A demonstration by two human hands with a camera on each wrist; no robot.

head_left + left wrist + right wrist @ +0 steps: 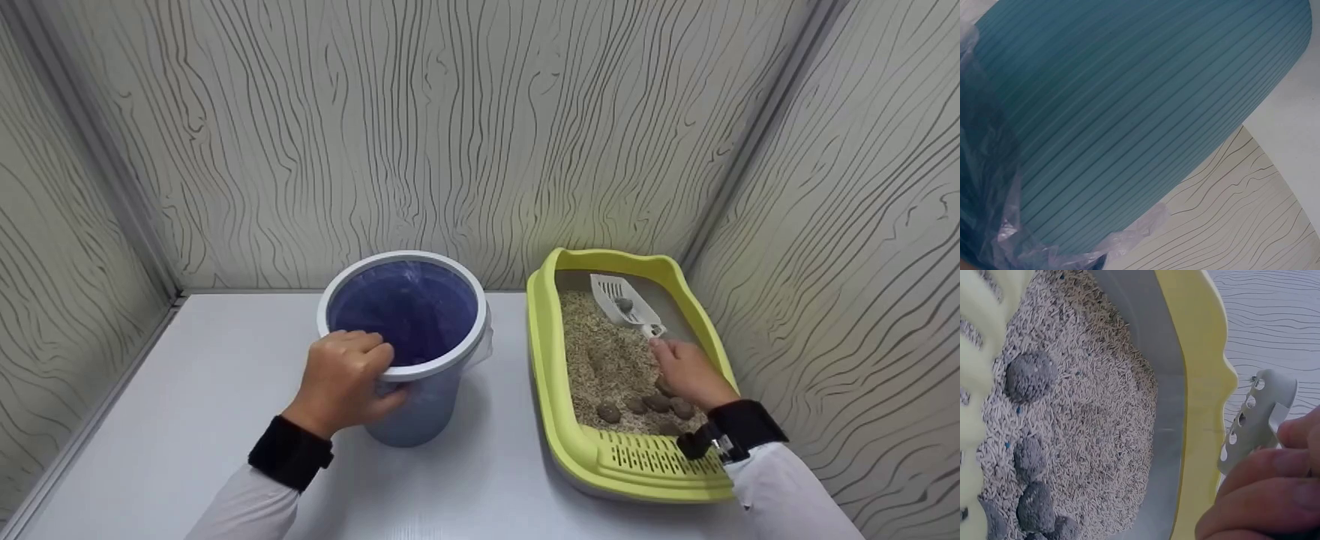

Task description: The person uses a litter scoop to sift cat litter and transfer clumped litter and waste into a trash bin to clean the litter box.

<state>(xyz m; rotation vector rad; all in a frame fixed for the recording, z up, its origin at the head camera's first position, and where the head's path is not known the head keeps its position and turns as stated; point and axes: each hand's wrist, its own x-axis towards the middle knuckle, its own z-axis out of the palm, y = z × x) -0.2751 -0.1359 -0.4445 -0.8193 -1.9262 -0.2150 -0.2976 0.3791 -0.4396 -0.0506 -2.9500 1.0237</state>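
Note:
My left hand [341, 382] grips the near-left rim of a blue trash bin [420, 420], thumb outside and fingers over the edge. A plastic bag lines the bin, and some of it hangs over the ribbed outer wall [1129, 124] in the left wrist view. My right hand [694, 375] holds the handle of a white litter scoop [641, 309], raised over the far part of a yellow-rimmed litter box [551, 360]. One grey clump [624, 304] lies in the scoop. The right wrist view shows the scoop's perforated side [1266, 410] beyond curled fingers.
Pale granular litter [607, 360] covers much of the box floor, with several dark clumps [608, 411] near its front. A slotted yellow ledge [652, 454] spans the front end. Wood-patterned panels [450, 150] enclose the white table [225, 390] at the back and sides.

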